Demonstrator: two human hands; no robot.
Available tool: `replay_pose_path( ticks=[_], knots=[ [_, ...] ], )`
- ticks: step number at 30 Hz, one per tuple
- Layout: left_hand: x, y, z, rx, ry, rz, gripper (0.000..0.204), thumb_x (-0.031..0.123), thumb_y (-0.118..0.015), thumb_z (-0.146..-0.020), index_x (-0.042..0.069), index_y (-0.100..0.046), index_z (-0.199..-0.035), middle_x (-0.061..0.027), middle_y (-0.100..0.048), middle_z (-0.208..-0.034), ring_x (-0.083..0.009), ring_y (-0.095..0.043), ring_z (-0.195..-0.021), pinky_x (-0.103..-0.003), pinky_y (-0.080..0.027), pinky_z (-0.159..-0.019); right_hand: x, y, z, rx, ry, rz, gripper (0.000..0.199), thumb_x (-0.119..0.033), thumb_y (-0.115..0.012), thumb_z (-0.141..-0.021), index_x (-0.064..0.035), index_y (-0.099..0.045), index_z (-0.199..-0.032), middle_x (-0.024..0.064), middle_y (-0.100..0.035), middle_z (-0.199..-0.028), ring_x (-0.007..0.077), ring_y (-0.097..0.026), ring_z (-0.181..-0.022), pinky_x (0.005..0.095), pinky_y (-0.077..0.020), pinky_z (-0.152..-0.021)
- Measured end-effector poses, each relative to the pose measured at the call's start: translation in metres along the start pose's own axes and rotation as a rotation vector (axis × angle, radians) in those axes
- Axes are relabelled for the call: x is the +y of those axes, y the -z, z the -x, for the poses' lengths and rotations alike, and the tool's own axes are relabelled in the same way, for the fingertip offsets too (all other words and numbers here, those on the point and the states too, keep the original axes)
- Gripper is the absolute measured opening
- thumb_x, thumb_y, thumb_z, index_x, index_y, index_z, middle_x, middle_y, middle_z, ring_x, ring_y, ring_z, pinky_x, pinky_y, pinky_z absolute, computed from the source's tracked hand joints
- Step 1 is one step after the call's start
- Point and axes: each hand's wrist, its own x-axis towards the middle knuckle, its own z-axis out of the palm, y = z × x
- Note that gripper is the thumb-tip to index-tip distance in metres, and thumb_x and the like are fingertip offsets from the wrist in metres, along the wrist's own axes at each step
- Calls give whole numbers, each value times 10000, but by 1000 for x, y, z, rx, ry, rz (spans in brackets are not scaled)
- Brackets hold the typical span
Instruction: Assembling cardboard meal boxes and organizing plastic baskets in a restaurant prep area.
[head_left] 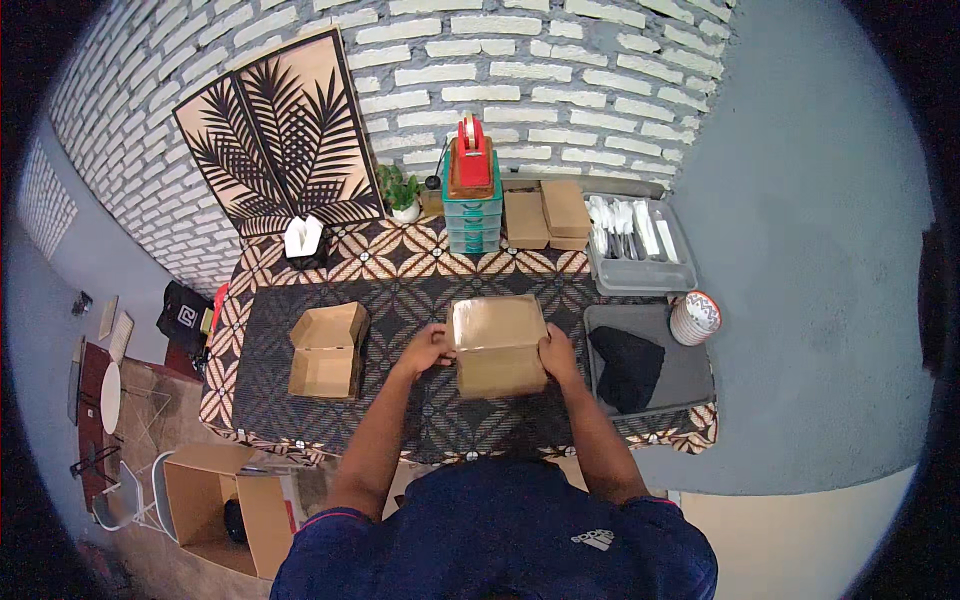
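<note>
A brown cardboard food box (500, 372) lies opened out in front of me, its lid raised on the far side and shiny with light. My left hand (430, 350) is closed on its left edge near the fold. On the opposite edge, my right hand (557, 354) grips the cardboard, the thumb lying toward the inside. Some fingertips of both hands are hidden behind the box. To the left, a second brown food box (326, 370) stands open on the patterned tablecloth (400, 425), apart from my hands.
At right are a grey tray (690, 375) with black cloth (628, 370), stacked paper bowls (694, 318) and a cutlery bin (645, 280). Behind stand folded boxes (566, 212), a teal drawer unit (473, 225) with a red tape dispenser (472, 155), a plant (402, 192) and a tissue holder (304, 240).
</note>
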Motion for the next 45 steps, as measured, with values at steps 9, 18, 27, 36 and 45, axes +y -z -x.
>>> replay_pose_path(
  ticks=[9,18,27,36,45],
  knots=[
    [-58,-12,25,113,-494,-424,422,-156,-442,-885,58,-513,-1242,-88,-589,-1208,-233,-608,-1081,-333,-476,-944,45,1,22,-293,96,-532,306,75,-424,-949,-17,-560,-1207,118,-650,-1047,210,-635,-934,354,-518,-816],
    [-63,-44,58,311,-249,285,248,85,-462,-969,45,-525,-1206,-104,-566,-1193,-202,-601,-1022,-325,-455,-933,73,-15,58,-188,-141,-417,333,-171,-507,-1010,-9,-492,-1301,117,-604,-1154,202,-635,-987,360,-539,-829],
    [-50,-60,98,212,162,354,382,287,-617,-961,-52,-542,-1118,-127,-611,-1024,-194,-647,-874,-315,-581,-749,-3,19,86,-418,-532,-651,581,-328,-608,-959,49,-426,-1362,208,-543,-1204,288,-618,-1031,395,-607,-776],
    [-56,-55,85,195,145,394,428,297,-648,-942,-69,-579,-1153,-122,-640,-1031,-187,-642,-911,-304,-546,-840,13,14,78,-494,-634,-866,550,-357,-617,-956,73,-499,-1279,167,-565,-1195,265,-608,-1047,417,-573,-859],
    [-61,-50,90,208,135,534,364,264,-679,-922,-55,-620,-1087,-78,-646,-930,-146,-622,-800,-265,-547,-772,5,24,82,-518,-595,-906,421,-276,-647,-942,45,-560,-1201,124,-586,-1100,228,-610,-995,424,-557,-890]
  ],
)
